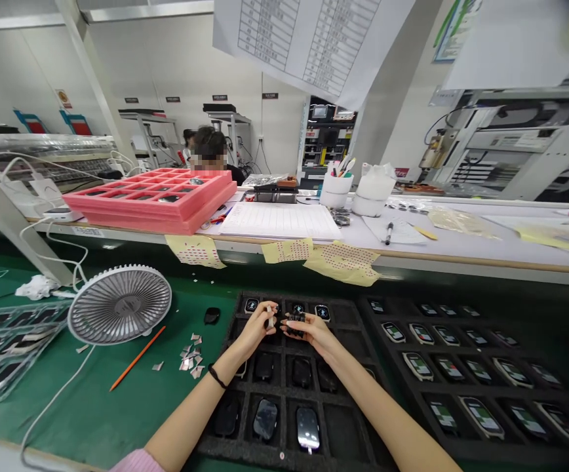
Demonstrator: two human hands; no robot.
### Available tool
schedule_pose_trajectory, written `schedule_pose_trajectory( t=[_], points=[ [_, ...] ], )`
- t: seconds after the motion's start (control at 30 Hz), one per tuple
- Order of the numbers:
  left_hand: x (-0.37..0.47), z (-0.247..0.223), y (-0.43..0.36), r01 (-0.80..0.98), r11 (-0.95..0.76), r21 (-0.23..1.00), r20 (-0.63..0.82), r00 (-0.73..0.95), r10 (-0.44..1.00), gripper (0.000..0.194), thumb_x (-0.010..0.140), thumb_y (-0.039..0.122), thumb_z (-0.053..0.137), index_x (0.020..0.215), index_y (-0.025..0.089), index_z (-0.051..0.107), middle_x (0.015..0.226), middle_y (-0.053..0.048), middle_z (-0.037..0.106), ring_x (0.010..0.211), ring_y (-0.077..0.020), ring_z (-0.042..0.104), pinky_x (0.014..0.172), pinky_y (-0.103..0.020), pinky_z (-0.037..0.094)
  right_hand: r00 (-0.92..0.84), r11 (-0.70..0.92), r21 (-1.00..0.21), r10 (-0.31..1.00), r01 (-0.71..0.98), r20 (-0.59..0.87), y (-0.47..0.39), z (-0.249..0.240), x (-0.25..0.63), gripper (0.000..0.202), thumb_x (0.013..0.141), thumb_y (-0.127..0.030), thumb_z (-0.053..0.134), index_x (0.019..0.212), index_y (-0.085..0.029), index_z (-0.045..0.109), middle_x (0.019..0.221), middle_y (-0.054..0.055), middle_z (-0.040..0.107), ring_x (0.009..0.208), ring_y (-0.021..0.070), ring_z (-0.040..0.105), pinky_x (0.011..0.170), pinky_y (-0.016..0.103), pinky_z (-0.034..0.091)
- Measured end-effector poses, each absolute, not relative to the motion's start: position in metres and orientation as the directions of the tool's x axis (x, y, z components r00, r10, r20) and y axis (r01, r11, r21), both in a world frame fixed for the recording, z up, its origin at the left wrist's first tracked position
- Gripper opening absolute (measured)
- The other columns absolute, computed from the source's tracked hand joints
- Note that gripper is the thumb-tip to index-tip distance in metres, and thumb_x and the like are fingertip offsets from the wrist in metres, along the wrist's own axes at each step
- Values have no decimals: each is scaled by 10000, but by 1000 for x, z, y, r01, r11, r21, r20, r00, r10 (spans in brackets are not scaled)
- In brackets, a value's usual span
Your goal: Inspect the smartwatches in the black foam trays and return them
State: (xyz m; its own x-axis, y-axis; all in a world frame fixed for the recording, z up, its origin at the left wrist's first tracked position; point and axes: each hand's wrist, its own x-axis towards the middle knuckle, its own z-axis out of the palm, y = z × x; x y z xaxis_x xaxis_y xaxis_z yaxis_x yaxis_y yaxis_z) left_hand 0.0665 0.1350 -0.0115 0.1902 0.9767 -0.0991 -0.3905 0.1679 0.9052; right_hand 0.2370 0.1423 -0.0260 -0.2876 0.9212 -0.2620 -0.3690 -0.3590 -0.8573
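Black, small piece [296,317], details blurred

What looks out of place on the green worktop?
One black rounded-square device lies outside the black foam tray, whose compartments hold similar ones; small silvery flat pieces lie scattered nearby rather than sorted. Possibly deliberate.

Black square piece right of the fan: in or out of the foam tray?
Out. The black piece lies on the green mat, left of the foam tray, mat showing between them.

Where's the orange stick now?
In the head view's left half, the orange stick lies on the green surface between the fan and the small silvery pieces.
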Motion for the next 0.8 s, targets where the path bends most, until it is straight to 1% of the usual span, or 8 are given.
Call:
schedule_pose_trajectory(
  t=[0.1,0.23,0.4,0.53,0.8],
  points=[
    [67,-11,136,-380,157,912,-99,168,981,312,628,341,666,888,187,588,810,23,496,596,-66,427,470,-162,276,-270,-349,-859,927,-373,-259,142,-22,234,408,447,-223,906,799,-107,734,769,77,756,714,217,722,733,348,579],
    [67,-9,139,-360,152,921,-105,148,983,331,617,345,678,893,185,587,816,16,509,613,-84,458,466,-169,285,-249,-342,-855,933,-389,-260,143,-19,232,464,390,-231,919,792,-102,726,739,76,747,707,242,724,737,387,575],
    [66,-11,145,-355,141,924,-101,129,987,358,569,346,701,869,187,588,794,16,518,604,-98,468,441,-166,275,-240,-341,-848,935,-406,-261,145,-16,230,504,344,-251,930,776,-95,724,692,63,733,698,249,723,741,392,566],
    [65,-15,150,-349,152,925,-120,113,986,364,533,340,717,839,187,593,756,17,531,583,-108,472,425,-165,267,-234,-328,-853,940,-406,-250,143,-12,229,503,349,-260,931,779,-94,731,735,70,741,700,241,722,747,386,561],
    [64,-15,151,-329,173,928,-151,92,984,332,552,324,715,832,184,603,761,4,543,591,-119,488,426,-171,273,-246,-323,-855,940,-405,-238,143,-11,231,505,365,-260,930,797,-88,736,743,73,744,707,240,722,764,391,559]
  ],
)
